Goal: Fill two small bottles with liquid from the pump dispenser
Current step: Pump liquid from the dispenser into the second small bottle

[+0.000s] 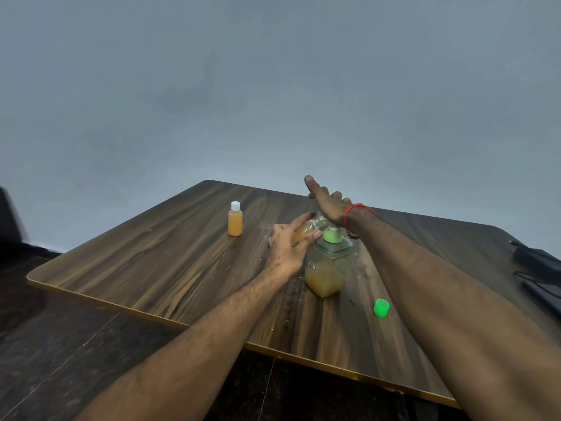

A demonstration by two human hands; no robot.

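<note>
The clear pump dispenser (326,273) with a green collar stands mid-table, about half full of orange liquid. My right hand (329,206) lies flat on top of its pump head, palm pressing down, fingers straight. My left hand (288,246) holds a small clear bottle (306,230) tilted on its side, its mouth at the pump spout; it is partly full of orange liquid. A second small bottle (235,221), filled and closed with a white cap, stands upright to the left. A loose green cap (381,307) lies on the table to the right of the dispenser.
The wooden table (151,268) has its front edge running diagonally toward me, with dark floor below. Small droplets dot the tabletop around the dispenser. A dark object with cables (537,268) sits at the table's right edge. A plain grey wall is behind.
</note>
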